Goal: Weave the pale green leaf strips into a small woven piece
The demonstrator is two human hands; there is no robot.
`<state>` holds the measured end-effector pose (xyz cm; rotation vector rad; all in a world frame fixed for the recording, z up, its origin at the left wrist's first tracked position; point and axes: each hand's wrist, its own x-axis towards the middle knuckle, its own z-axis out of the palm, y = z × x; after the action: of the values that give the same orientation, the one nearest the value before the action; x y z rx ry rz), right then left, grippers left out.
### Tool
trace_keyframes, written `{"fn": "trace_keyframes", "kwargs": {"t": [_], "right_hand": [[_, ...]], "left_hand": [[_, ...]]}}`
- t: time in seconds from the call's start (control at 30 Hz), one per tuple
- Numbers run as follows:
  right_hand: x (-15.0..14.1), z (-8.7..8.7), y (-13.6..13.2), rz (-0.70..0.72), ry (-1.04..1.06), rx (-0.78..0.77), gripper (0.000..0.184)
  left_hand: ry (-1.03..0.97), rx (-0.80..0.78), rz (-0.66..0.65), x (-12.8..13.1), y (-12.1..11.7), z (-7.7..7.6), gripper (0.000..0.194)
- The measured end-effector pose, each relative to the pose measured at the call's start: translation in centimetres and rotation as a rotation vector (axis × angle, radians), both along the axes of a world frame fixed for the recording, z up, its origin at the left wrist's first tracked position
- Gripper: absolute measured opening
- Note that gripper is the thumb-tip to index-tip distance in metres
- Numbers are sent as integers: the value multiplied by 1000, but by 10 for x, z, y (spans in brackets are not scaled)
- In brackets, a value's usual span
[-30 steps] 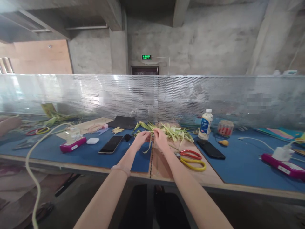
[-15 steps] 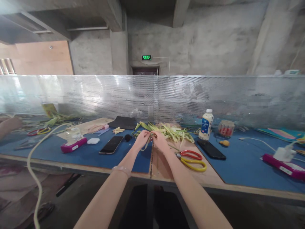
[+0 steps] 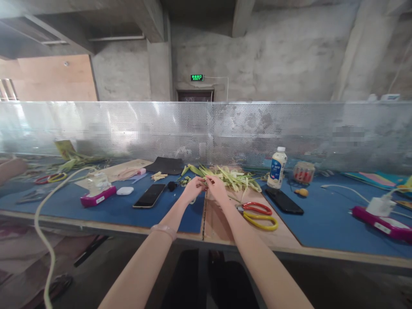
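Note:
My left hand (image 3: 195,189) and my right hand (image 3: 215,187) meet above the table, fingertips pinched close together. Between them is a thin, pale green strip of husk (image 3: 193,201), part of which hangs below my left hand; its rest is hidden by my fingers. Just behind the hands spreads a loose pile of green and yellowish husk strips (image 3: 240,178). Scissors with one red and one yellow handle (image 3: 261,219) lie to the right of my right forearm, on the bare wooden part of the table (image 3: 222,225).
Left of my hands lie a phone (image 3: 149,196), a white earphone case (image 3: 125,191) and a purple power strip (image 3: 98,197). To the right are a bottle (image 3: 277,169), a dark phone (image 3: 284,201) and another power strip (image 3: 381,224). Another person's hand (image 3: 13,168) shows far left.
My fingers have shifted slightly around the strip, and its hanging end shows less below my left hand. The view has moved a little; the other things lie as before.

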<state>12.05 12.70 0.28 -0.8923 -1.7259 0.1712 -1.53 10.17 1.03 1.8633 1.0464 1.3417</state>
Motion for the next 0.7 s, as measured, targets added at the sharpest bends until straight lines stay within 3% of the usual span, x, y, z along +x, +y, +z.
{"fn": "trace_keyframes", "kwargs": {"t": [0.3, 0.47, 0.7], "right_hand": [[3, 8, -5, 170, 206, -181, 30], [2, 9, -7, 151, 204, -175, 32], [3, 9, -8, 109, 208, -130, 28]], "left_hand": [[-46, -8, -39, 1, 6, -4, 34], [-31, 14, -40, -1, 12, -9, 45], [-30, 14, -64, -1, 12, -10, 47]]}}
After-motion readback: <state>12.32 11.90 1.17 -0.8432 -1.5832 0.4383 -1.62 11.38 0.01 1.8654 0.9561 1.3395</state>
